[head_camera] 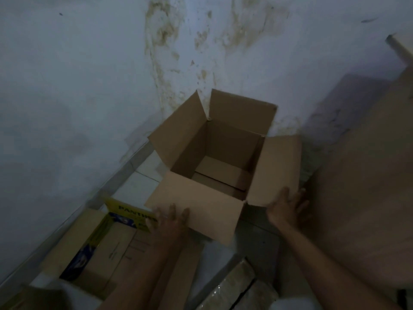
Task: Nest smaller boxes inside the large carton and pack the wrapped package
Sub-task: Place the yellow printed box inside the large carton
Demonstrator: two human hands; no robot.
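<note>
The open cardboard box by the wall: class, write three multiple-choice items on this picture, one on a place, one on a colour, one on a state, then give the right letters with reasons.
1. Where does the left hand rest?
A. on the near flap of the open box
B. on the wall
C. inside the box

2. What colour is the printed flap of the second box, at lower left?
A. red
B. yellow
C. green

3. What state is the open box in?
A. taped shut
B. crushed flat
C. flaps open, nothing seen inside

Answers:
1 A, its fingers lie on the near flap.
2 B, the flap with dark lettering is yellow.
3 C, all four flaps are spread and the bare bottom shows, while the right hand touches the right flap.
</note>
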